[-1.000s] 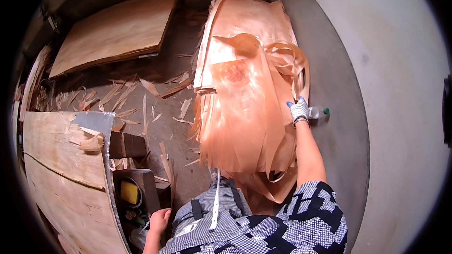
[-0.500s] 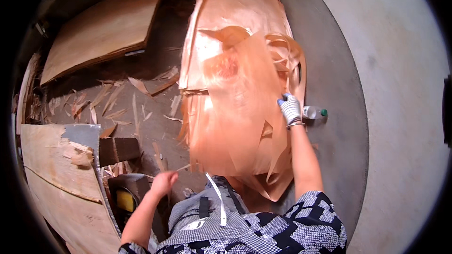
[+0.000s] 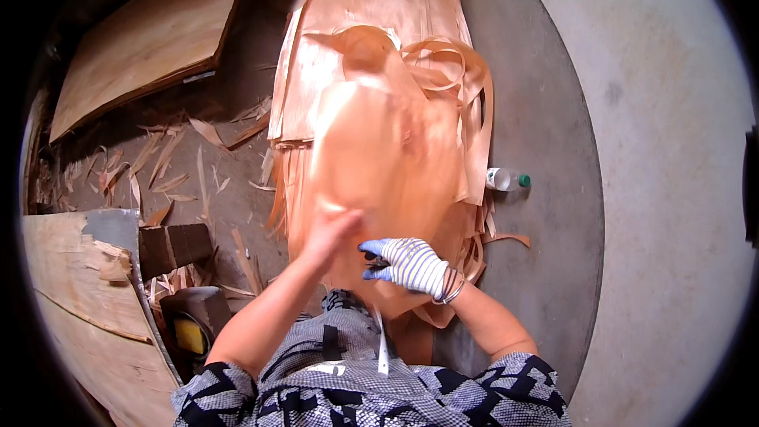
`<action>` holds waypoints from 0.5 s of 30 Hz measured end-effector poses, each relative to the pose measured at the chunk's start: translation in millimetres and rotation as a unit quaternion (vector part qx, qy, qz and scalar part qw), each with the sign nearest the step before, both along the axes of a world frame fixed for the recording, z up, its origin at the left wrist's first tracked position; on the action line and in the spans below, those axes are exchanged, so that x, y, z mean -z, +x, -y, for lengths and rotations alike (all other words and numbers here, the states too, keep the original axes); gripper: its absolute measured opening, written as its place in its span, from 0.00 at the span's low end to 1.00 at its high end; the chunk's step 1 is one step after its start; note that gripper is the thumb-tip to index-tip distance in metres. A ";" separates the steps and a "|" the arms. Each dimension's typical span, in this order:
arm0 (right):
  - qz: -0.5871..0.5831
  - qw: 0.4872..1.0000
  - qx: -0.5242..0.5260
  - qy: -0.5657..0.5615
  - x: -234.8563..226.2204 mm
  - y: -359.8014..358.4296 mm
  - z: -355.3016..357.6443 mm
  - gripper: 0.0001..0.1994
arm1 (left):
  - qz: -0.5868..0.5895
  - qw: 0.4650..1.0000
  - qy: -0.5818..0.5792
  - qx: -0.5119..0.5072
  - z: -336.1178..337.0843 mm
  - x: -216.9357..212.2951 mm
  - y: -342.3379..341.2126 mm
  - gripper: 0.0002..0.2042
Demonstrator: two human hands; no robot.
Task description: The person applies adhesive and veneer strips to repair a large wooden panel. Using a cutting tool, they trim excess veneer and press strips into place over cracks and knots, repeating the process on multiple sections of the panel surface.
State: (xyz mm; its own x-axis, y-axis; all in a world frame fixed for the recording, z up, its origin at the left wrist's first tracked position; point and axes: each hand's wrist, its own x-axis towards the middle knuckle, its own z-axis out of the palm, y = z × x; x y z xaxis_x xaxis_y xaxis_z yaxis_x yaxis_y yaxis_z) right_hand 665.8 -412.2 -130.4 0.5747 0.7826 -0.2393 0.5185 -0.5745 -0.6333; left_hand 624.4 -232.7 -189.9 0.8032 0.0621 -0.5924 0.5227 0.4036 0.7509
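A thin orange-brown veneer sheet (image 3: 379, 150) is raised and blurred in front of me, above a long pile of veneer sheets (image 3: 371, 0) on the floor. My bare left hand (image 3: 332, 231) grips the sheet's lower edge and is blurred by motion. My right hand (image 3: 407, 265), in a striped white and blue glove with a bangle at the wrist, is curled on the same lower edge right beside the left hand. Something dark shows under its fingers; I cannot tell what it is. Curled veneer strips (image 3: 462, 71) hang off the pile's right side.
A small plastic bottle with a green cap (image 3: 506, 179) lies on the concrete right of the pile. Veneer scraps (image 3: 174, 166) litter the floor to the left. A large plywood board (image 3: 150, 39) lies at the back left, another board (image 3: 71, 285) at near left, with a dark block (image 3: 175, 245) beside it.
My left hand has come up from beside my body to the sheet's lower edge. My right hand has slid from the sheet's right edge down and left to meet it. The sheet has lifted.
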 end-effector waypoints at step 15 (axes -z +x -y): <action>0.167 0.932 0.304 -0.101 95.1 157.4 48.1 0.07 | 0.153 0.769 0.074 -0.616 -236.6 -50.7 -269.2 0.16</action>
State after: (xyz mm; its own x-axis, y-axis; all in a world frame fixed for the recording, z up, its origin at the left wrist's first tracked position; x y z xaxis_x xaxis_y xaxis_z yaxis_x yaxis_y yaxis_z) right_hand 823.2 -460.3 -225.5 0.9665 0.2456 -0.0741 0.2068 -0.9169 -0.3414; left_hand 355.3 3.9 -139.2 0.1807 0.9367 -0.3000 -0.3990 0.3486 0.8481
